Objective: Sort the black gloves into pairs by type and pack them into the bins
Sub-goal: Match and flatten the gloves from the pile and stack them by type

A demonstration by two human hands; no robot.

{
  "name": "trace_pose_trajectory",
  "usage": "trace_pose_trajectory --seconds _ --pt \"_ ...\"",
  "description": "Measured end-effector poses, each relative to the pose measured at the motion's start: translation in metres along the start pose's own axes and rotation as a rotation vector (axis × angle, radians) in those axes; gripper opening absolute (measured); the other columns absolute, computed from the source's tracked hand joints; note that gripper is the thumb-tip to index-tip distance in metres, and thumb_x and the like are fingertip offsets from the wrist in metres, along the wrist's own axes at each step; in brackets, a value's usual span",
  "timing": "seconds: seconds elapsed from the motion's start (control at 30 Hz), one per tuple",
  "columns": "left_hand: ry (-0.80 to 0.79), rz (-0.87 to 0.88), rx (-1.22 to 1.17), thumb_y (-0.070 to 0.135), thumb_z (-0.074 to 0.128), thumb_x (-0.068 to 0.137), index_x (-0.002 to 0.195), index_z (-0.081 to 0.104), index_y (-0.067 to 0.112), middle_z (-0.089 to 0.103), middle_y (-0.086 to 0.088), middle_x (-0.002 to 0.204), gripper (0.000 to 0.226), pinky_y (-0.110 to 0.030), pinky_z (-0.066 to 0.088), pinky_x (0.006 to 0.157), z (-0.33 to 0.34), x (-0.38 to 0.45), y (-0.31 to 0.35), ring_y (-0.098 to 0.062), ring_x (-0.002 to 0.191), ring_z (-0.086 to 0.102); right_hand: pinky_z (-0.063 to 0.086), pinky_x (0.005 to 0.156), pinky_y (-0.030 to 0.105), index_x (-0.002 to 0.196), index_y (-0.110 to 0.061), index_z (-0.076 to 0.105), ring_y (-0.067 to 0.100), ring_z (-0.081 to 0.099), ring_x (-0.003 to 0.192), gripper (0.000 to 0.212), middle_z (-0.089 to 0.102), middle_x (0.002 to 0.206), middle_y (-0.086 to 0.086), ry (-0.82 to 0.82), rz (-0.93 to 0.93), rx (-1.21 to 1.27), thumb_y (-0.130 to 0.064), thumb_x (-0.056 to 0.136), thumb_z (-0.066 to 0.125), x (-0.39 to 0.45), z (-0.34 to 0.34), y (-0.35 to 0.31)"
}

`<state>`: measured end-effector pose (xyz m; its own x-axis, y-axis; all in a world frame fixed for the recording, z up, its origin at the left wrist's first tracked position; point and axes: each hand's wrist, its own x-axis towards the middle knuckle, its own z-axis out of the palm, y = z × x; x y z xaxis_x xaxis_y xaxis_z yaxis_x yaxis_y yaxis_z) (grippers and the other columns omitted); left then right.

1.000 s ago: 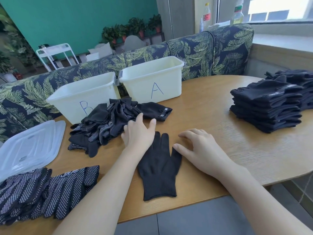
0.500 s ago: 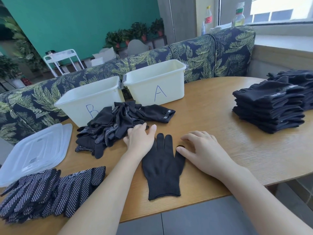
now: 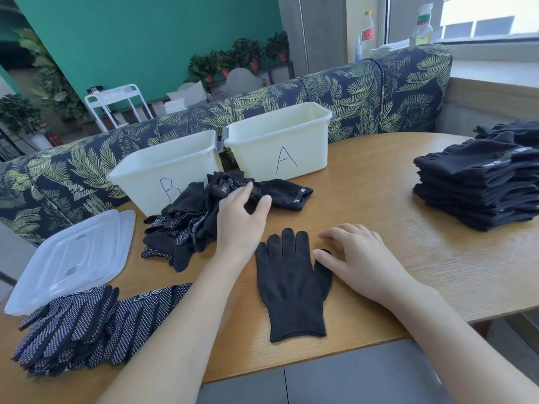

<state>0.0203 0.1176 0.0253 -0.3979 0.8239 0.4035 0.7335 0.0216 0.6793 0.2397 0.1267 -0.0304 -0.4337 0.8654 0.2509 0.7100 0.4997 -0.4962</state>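
A plain black glove [image 3: 291, 284] lies flat on the table, fingers pointing away from me. My right hand [image 3: 358, 258] rests beside it, thumb touching the glove's thumb, fingers loosely bent on the wood. My left hand [image 3: 242, 220] reaches over the mixed pile of black gloves [image 3: 192, 220], fingers spread and relaxed above a plain glove [image 3: 285, 193] at the pile's right end. Two cream bins marked B [image 3: 163, 173] and A [image 3: 280, 147] stand behind the pile.
Sorted dotted gloves [image 3: 87, 325] lie at the near left, next to clear plastic lids [image 3: 73, 258]. A tall stack of plain black gloves [image 3: 475, 185] sits at the right. A leaf-patterned sofa [image 3: 379, 91] runs behind the table.
My left hand lifted off the flat glove and moved forward over the mixed pile. My right hand stayed by the flat glove.
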Motion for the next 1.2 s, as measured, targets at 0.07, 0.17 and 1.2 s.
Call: trace_pose_trajectory --seconds 0.07,0.17,1.2 --pt "0.007 0.036 -0.02 0.031 0.063 0.098 0.148 0.053 0.021 0.048 0.007 0.152 0.052 -0.02 0.025 0.114 -0.009 0.007 0.005 -0.012 0.143 0.039 0.031 0.108 0.034 0.134 -0.031 0.057 0.013 0.045 0.13 0.047 0.056 0.134 -0.014 0.004 0.003 0.023 -0.058 0.097 0.05 0.0 0.0 -0.001" --pt "-0.001 0.083 -0.083 0.025 0.065 0.096 0.147 0.053 0.026 0.048 0.019 0.145 0.052 -0.013 0.04 0.099 -0.02 0.014 0.009 -0.022 0.131 0.054 0.034 0.107 0.035 0.13 -0.032 0.06 0.013 0.048 0.126 0.045 0.056 0.132 -0.015 0.024 0.0 0.077 -0.058 0.096 0.051 0.001 -0.001 -0.004" --pt "-0.143 0.047 -1.046 0.0 0.062 0.089 0.142 0.057 0.017 0.062 -0.014 0.141 0.056 -0.061 0.033 0.117 -0.041 -0.081 0.014 -0.031 0.136 0.053 0.053 0.076 0.017 0.119 -0.038 0.063 0.004 0.068 0.088 0.032 0.071 0.106 -0.014 0.166 0.096 0.769 -0.043 0.089 0.073 -0.021 -0.004 -0.051"
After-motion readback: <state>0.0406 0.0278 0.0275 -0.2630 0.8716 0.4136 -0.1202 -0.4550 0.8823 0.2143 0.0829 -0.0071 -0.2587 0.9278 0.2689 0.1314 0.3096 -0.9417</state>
